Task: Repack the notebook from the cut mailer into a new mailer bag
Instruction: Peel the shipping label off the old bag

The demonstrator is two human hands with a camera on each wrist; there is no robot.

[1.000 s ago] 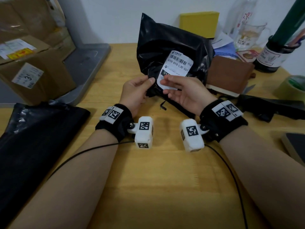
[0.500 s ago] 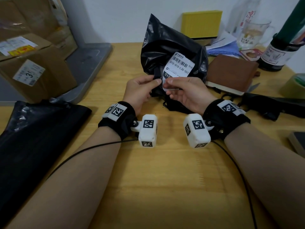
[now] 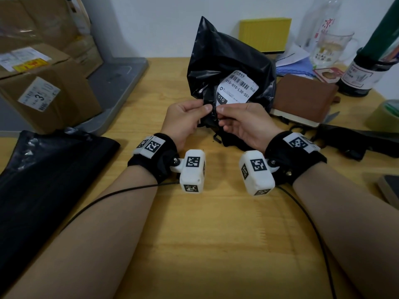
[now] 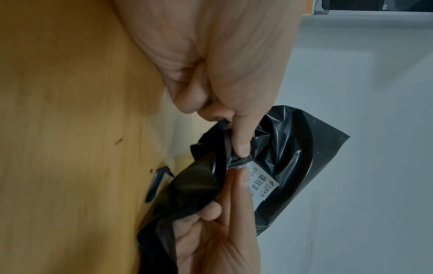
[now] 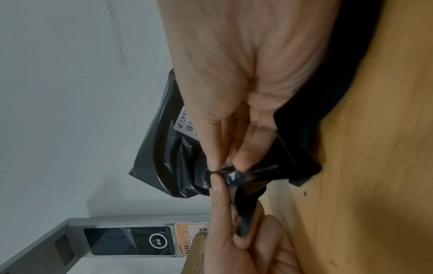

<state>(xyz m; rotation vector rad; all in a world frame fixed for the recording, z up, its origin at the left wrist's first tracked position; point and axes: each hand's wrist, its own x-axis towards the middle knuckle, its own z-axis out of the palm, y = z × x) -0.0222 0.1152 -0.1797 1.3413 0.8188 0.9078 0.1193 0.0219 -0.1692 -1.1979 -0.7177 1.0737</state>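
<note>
A crumpled black mailer (image 3: 220, 61) with a white barcode label (image 3: 237, 87) stands upright at mid-table. My left hand (image 3: 203, 107) and right hand (image 3: 222, 111) meet at its lower edge, each pinching bunched black plastic just below the label. The left wrist view has my left thumb (image 4: 241, 137) pressed on the mailer (image 4: 293, 148). In the right wrist view both hands' fingertips squeeze a twisted fold of the mailer (image 5: 168, 157). A brown notebook (image 3: 302, 98) lies flat to the right of the mailer. What is inside the mailer is hidden.
Flat black mailer bags (image 3: 43, 169) lie at the left front. Cardboard boxes (image 3: 43, 89) and a grey tray (image 3: 116, 83) stand at the left. Scissors (image 3: 330, 117), a black plastic strip (image 3: 356, 141), a tape roll (image 3: 386, 115), a dark bottle (image 3: 362, 74) and a glass mug (image 3: 332, 48) crowd the right.
My fingertips slid from the label's lower edge to the black plastic beneath it and drew closer together. The mailer's bottom has bunched up.
</note>
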